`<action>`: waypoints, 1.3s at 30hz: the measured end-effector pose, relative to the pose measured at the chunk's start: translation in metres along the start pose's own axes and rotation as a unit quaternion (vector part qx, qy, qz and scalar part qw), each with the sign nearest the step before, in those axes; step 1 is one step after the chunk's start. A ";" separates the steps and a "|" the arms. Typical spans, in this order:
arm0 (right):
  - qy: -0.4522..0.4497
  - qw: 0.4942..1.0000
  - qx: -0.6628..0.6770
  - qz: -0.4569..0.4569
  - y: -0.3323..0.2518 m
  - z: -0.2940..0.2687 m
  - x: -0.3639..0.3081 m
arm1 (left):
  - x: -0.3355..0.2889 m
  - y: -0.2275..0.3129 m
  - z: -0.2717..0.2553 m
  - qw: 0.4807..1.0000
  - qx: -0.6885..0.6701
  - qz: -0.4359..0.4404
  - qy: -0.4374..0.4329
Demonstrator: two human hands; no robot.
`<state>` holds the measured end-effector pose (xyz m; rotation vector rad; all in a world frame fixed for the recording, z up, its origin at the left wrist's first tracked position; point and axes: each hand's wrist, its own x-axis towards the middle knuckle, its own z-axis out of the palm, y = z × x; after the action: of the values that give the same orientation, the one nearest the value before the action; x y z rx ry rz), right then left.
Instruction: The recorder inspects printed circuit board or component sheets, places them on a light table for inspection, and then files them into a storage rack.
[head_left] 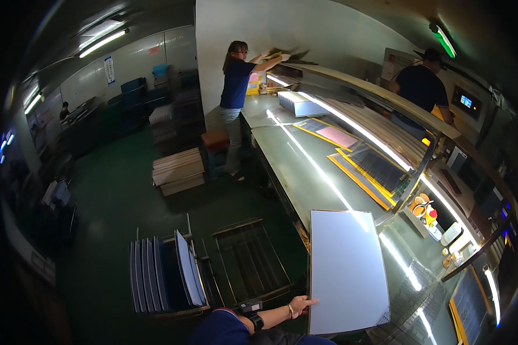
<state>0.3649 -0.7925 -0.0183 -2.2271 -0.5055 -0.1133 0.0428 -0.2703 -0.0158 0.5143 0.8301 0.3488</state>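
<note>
A large, pale blue flat panel (348, 270) is held up over the near edge of the lit worktable (305, 178). My left hand (302, 305) grips its left edge near the bottom, with a finger lying against the pale face. My left forearm carries a bracelet and a dark wrist strap. Fine dark patterning shows at the panel's lower right corner. My right hand is not visible. Left of me, a floor rack (172, 310) holds several upright panels (149, 273), the rightmost one (189, 270) leaning with its pale face showing.
An open metal frame rack (253, 259) stands beside the loaded one. Yellow-edged screens (365, 172) lie on the table beneath a tube lamp (357, 132). Bottles (452, 233) stand at right. One person (236, 80) works at the table's far end, another (423, 86) beyond the shelf.
</note>
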 end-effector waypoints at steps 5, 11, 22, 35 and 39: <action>-0.005 0.996 0.082 0.028 0.007 0.002 0.003 | -0.007 -0.022 -0.013 0.999 0.020 -0.042 0.006; 0.091 0.973 0.173 0.119 0.001 0.012 -0.009 | -0.027 -0.034 -0.010 0.993 0.047 -0.103 -0.022; 0.067 0.972 0.192 0.121 0.025 0.028 -0.036 | -0.036 -0.041 -0.013 0.984 0.108 -0.138 -0.042; 0.166 0.711 0.552 0.402 -0.012 0.035 -0.030 | -0.031 -0.047 -0.020 0.979 0.115 -0.152 -0.073; 0.154 0.752 0.539 0.347 0.002 0.038 -0.035 | -0.035 -0.044 -0.017 0.976 0.122 -0.165 -0.069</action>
<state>0.3306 -0.7765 -0.0531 -1.0706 0.4143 0.1743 0.0115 -0.3182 -0.0288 0.6108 0.8115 -0.0961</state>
